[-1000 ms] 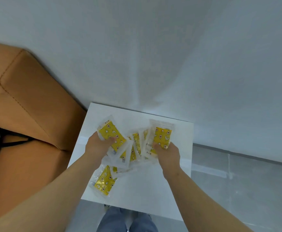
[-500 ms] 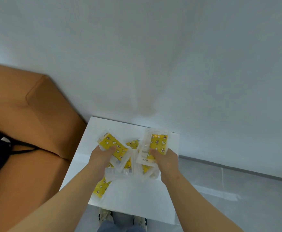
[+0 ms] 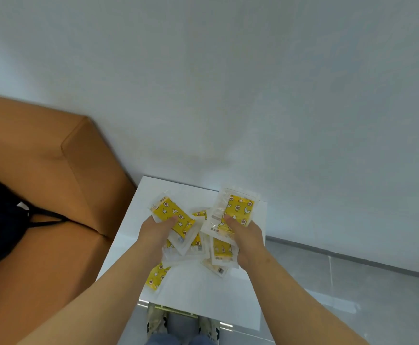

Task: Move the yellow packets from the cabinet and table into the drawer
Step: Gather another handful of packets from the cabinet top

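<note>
Several yellow packets in clear wrappers sit bunched between my hands over the white cabinet top (image 3: 203, 292). My left hand (image 3: 154, 231) grips a stack of packets, the top one (image 3: 172, 215) patterned with stars. My right hand (image 3: 247, 236) holds another stack, its top packet (image 3: 235, 207) tilted up toward the wall. One more yellow packet (image 3: 156, 277) pokes out below my left wrist, and a pale packet (image 3: 218, 267) hangs under the right stack. No drawer is visible.
A tan leather sofa (image 3: 61, 195) stands against the cabinet's left side, with a black bag (image 3: 1, 220) on its seat. A plain wall rises behind. Grey floor (image 3: 352, 295) lies to the right. My shoes (image 3: 158, 319) show below the cabinet's front edge.
Both hands have drawn the spread packets together into two stacks and lifted them a little. The view has tilted up, showing more wall.
</note>
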